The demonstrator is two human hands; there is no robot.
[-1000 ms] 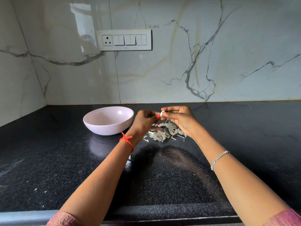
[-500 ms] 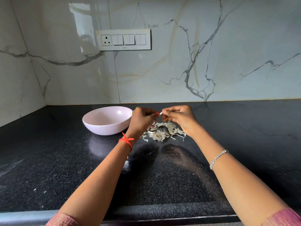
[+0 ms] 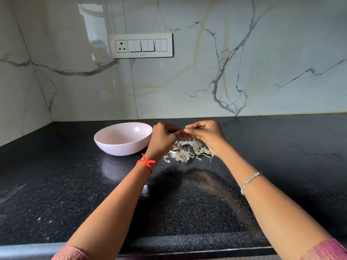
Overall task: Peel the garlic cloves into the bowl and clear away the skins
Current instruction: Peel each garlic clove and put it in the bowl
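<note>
Above a pile of pale garlic skins [image 3: 189, 152] on the black counter [image 3: 75, 184], my left hand [image 3: 163, 137] and my right hand [image 3: 204, 134] meet fingertip to fingertip. Both pinch a small garlic clove between them; the fingers hide the clove almost entirely. A pale pink bowl [image 3: 123, 138] stands just left of my left hand. I cannot see into the bowl's bottom from here.
A marble wall rises behind the counter, with a switch and socket panel [image 3: 140, 45] above the bowl. A side wall closes the left. Small white flecks [image 3: 39, 219] lie near the front left. The counter's front edge [image 3: 187, 246] runs under my forearms.
The white clove that showed between my fingertips is now covered by them. My left hand has turned slightly, and both hands stay above the skins.
</note>
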